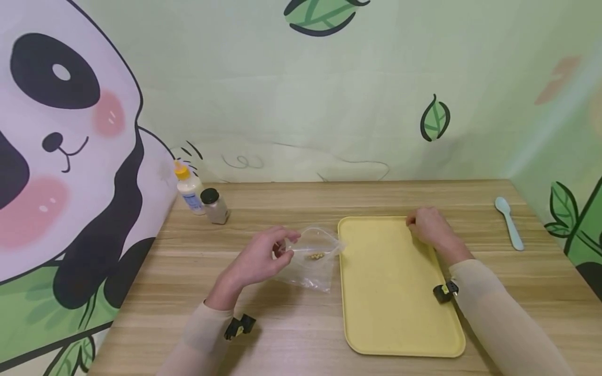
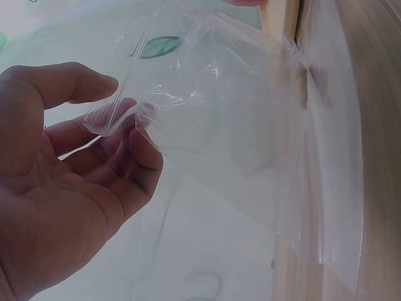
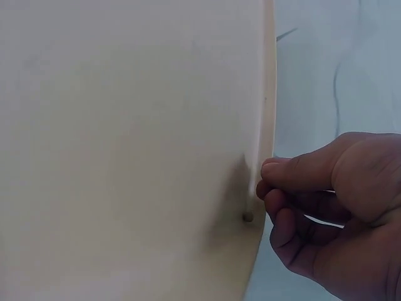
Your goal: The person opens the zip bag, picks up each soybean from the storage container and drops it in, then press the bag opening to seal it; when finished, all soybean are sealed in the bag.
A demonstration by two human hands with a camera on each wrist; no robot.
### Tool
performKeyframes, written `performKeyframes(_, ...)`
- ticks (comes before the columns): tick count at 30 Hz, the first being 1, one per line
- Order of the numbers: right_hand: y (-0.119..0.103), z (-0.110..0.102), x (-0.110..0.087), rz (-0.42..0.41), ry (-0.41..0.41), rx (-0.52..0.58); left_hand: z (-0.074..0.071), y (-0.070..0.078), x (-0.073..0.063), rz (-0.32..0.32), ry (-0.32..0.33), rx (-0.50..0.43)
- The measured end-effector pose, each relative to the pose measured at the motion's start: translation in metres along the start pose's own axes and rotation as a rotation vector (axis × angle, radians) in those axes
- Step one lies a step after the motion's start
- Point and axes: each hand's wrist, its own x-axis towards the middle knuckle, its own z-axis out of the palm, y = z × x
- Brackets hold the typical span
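My left hand (image 1: pixel 263 256) holds one edge of a clear zip-lock plastic bag (image 1: pixel 305 277), curled fingers behind the film and the thumb on the other side. In the left wrist view the bag (image 2: pixel 219 144) stands partly raised off the table. A small cluster of yellowish grains (image 1: pixel 316 256) lies in it. At the far right corner of the yellow tray (image 1: pixel 385 282) is my right hand (image 1: pixel 430 227), its thumb and forefinger together at the rim; nothing shows between them. A small brownish grain (image 3: pixel 248 217) lies beside these fingertips in the right wrist view.
A white glue bottle with a yellow cap (image 1: pixel 189 193) and a black-lidded jar (image 1: pixel 215 206) stand at the back left. To the right of the tray lies a pale blue spoon (image 1: pixel 509 223). A painted wall (image 1: pixel 305 104) rises behind the wooden table (image 1: pixel 282 334).
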Motion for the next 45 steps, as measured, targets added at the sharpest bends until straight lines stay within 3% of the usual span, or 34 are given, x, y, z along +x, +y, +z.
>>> performKeyframes(6, -0.009, -0.005, 0.000, 0.008, -0.004, 0.044, 0.000, 0.000, -0.001, -0.001, 0.001, 0.010)
performKeyframes(19, -0.032, -0.016, 0.001, -0.078, 0.082, 0.079, 0.001, 0.000, -0.001, -0.006, 0.002, 0.005)
performKeyframes(31, -0.072, -0.032, -0.002, -0.108, 0.100, 0.136, 0.000, 0.000, -0.001, -0.004, 0.004, 0.008)
performKeyframes(45, -0.119, -0.040, -0.008, -0.223, 0.114, 0.237, -0.001, 0.000, 0.000, 0.002, 0.004, 0.005)
